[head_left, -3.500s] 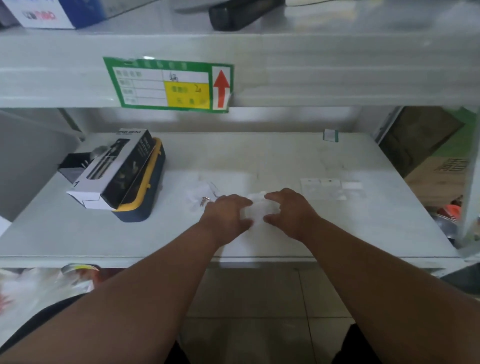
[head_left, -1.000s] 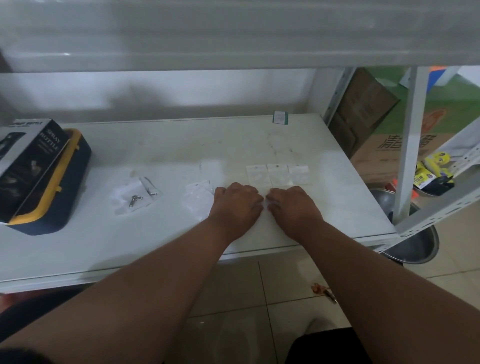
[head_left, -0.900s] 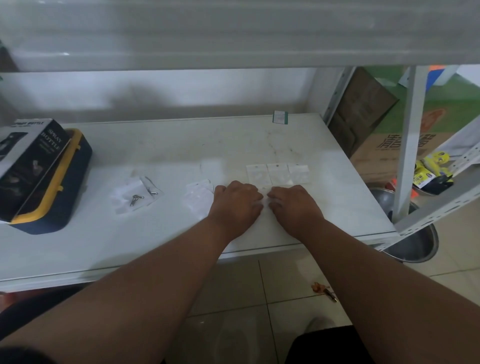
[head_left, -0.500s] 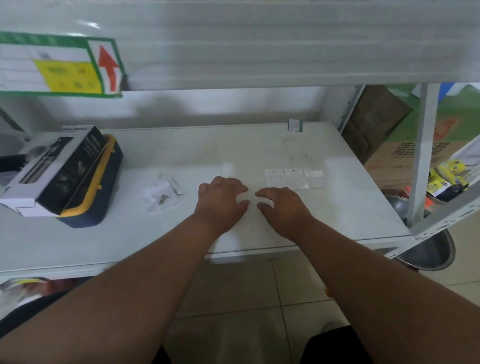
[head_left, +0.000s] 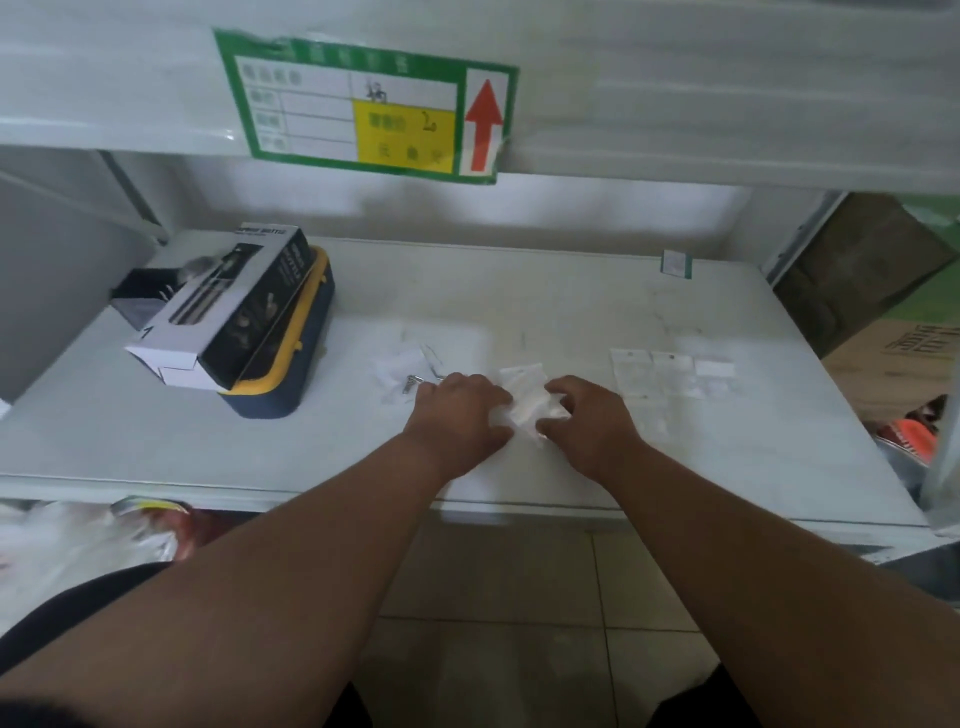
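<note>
Right, both hands are on it: the left hand (head_left: 457, 415) and the right hand (head_left: 589, 423) meet mid-shelf (head_left: 156, 447), fingers curled in and pinching the small clear bag (head_left: 527, 402), the left at its 9 o'clock edge and the right at its 3 o'clock edge. It looks like the bag is being opened or sealed, so a light, even pinch near the mouth is the trick, with the bag low over the shelf so nothing spills. What's inside it, I cannot tell. At 9 o'clock from the hands a loose pouch (head_left: 395, 374) shows small metal pieces (head_left: 411, 383). At 3 o'clock lie 3 flat pouches (head_left: 670, 371), contents too faint. Farther out at 9 o'clock, a closed box (head_left: 223, 306) sits on a navy-and-yellow case (head_left: 291, 384).
</note>
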